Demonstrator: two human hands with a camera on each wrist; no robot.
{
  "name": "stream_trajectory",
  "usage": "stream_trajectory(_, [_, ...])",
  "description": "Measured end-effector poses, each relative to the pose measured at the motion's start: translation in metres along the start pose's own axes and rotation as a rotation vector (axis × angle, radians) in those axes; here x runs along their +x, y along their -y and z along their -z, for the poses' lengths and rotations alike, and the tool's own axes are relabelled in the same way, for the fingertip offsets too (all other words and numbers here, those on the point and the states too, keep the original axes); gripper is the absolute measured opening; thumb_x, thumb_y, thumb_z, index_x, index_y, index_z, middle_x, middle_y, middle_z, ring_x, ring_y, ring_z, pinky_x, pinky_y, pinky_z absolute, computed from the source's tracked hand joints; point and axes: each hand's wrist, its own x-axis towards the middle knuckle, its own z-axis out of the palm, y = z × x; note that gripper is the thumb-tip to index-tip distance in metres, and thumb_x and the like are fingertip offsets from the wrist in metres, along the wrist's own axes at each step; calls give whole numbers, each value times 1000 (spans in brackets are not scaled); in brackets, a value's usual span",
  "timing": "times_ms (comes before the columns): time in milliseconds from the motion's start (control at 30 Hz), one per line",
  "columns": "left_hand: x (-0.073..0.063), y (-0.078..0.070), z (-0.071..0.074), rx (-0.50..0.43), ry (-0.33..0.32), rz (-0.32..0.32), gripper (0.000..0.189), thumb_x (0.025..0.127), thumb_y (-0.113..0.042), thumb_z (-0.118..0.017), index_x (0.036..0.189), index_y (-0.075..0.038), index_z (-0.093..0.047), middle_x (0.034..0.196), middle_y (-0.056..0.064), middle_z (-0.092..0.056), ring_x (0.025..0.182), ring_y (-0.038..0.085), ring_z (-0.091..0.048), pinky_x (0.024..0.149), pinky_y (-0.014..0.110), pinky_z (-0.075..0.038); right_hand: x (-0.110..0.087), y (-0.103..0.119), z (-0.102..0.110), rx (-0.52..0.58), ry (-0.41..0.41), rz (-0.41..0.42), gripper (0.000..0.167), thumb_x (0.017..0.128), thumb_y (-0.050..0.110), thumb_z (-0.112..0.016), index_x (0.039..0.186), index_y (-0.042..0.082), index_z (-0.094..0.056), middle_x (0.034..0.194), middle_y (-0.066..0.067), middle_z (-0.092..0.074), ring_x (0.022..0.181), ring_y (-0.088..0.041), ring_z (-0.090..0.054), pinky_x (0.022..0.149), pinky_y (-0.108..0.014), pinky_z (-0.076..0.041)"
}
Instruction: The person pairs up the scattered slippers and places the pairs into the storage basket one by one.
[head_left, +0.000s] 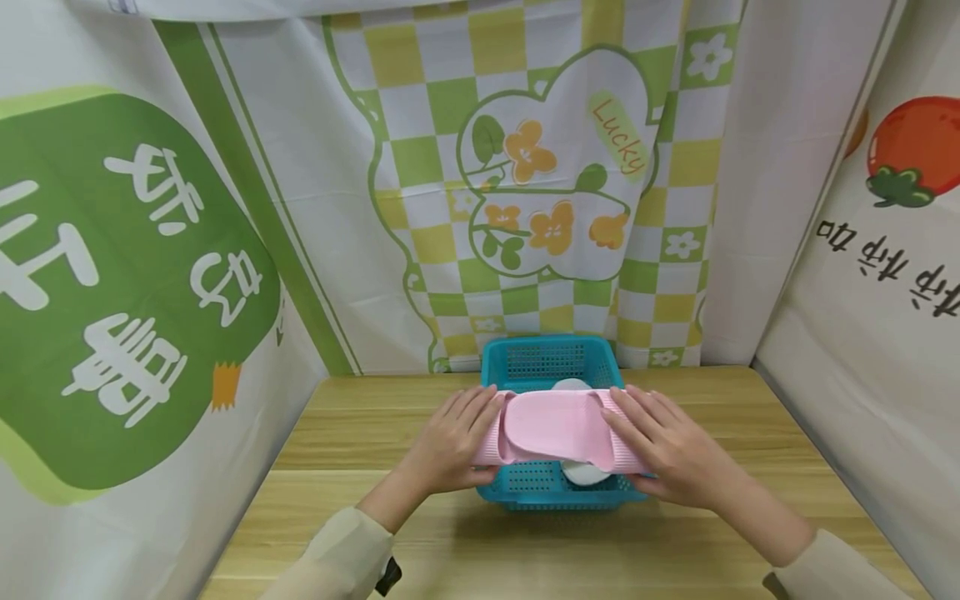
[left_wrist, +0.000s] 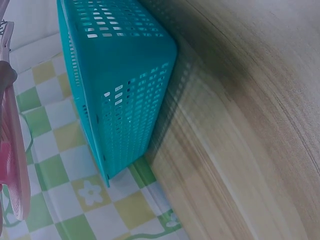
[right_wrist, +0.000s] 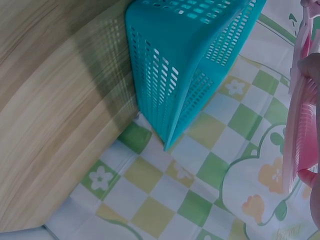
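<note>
Though ribbed-ended, smooth pink slippers [head_left: 557,423].

The left arm [head_left: 375,533] and right arm [head_left: 776,525] reached forward, slanting inward, with pale sleeves [head_left: 341,550] ending short of the wrists. The left hand [head_left: 453,442] and right hand [head_left: 671,446] faced each other, apart and roughly level, fingers bent in a grip, thumbs lower.

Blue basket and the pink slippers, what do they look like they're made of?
The blue basket looks like molded plastic, smooth with slight sheen: thin, regularly perforated walls. The pink slippers seem matte foam or rubber, partly ribbed; I can't tell which.
</note>
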Motion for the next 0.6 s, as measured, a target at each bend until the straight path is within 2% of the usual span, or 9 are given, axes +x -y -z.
stream_trajectory(600, [6, -6, -2, -4, -18, -23, 97, 65, -55, -70, 137, 7, -47, 132, 23, -55, 119, 37, -54, 98, 49, -44, 10, 9, -9, -8, -2, 15, 103, 54, 38, -88, 139, -3, -46, 142, -27, -44, 125, -44, -46, 95, -59, -42])
